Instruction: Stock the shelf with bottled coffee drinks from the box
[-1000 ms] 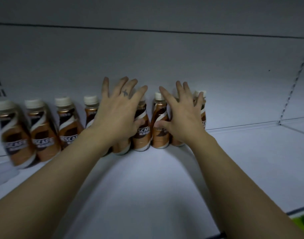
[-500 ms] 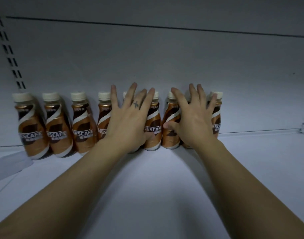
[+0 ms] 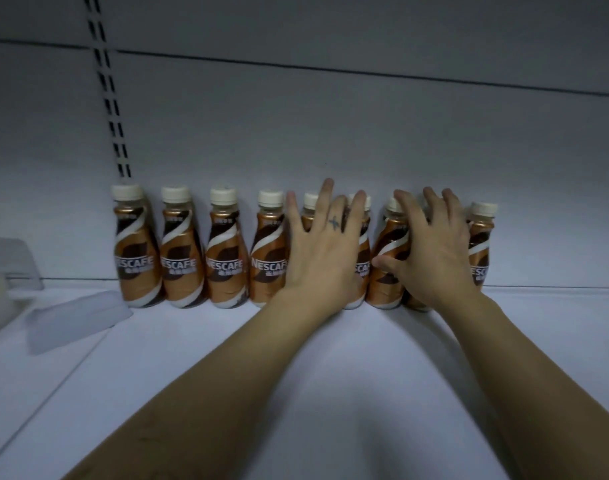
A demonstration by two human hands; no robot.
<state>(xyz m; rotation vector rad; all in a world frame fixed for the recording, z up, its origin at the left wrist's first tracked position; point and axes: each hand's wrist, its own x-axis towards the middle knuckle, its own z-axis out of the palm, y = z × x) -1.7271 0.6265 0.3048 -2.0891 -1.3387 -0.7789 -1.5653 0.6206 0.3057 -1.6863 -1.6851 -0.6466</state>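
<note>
Several brown bottled coffee drinks with cream caps stand in a row [image 3: 223, 251] against the back wall of a white shelf [image 3: 330, 375]. My left hand [image 3: 322, 251] lies flat with fingers spread against the bottles in the middle of the row, hiding most of one. My right hand [image 3: 431, 251] presses with spread fingers on the bottles near the right end, its thumb on a bottle [image 3: 386, 265]; one more bottle [image 3: 481, 251] stands to its right. Neither hand grips a bottle. The box is out of view.
A slotted shelf upright [image 3: 109, 109] runs up the back wall above the leftmost bottle. At the left lie a clear plastic divider [image 3: 78, 317] and a translucent container [image 3: 9, 265]. Bare shelf floor stretches in front of and right of the row.
The view has swung left and closer, so the row sits further right in frame. Both hands stay pressed on the same bottles; my right fingers curl a little more over the caps.
</note>
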